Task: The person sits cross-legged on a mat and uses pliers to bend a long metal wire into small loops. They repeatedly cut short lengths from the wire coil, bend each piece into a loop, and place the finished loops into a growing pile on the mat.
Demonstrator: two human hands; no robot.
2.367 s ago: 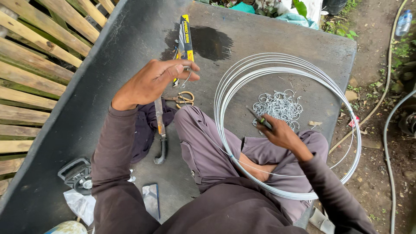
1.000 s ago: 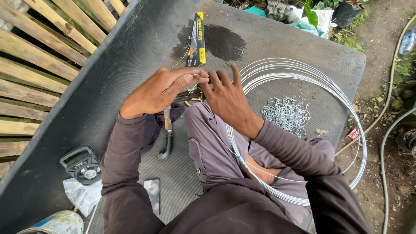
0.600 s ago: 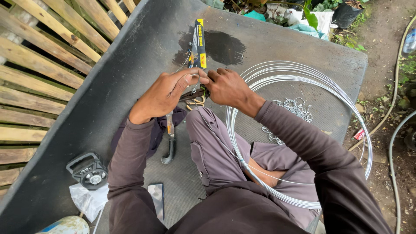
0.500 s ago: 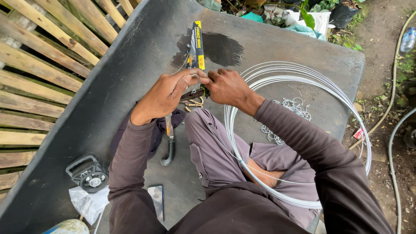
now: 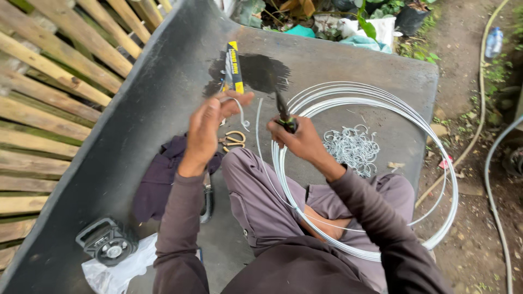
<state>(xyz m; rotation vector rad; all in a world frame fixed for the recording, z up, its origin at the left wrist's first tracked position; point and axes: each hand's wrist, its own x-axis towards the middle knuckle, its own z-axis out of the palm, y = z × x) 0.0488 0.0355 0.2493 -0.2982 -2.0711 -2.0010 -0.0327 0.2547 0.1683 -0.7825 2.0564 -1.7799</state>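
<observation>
Surface: a dark grey slab [image 5: 163, 98] with a wooden slat fence [image 5: 49, 81] along its left side; the person sits on it.
Wire coil: a large hoop of pale wire [image 5: 430, 179] lies on the slab, looped around the person's right knee.
Cloth: a dark purple rag [image 5: 155, 179] lies under the left forearm.
Wire rings: a heap of small bent pieces [image 5: 351, 147] rests inside the coil, just right of the right hand.
Left hand [image 5: 210, 128]: fingers pinched on a short curled wire piece [image 5: 239, 111], raised above the slab.
Right hand [image 5: 297, 139]: fingers wrapped around dark pliers [image 5: 282, 109], tips pointing up.
Scissors: a brass-coloured pair [image 5: 234, 140] lies between the hands.
</observation>
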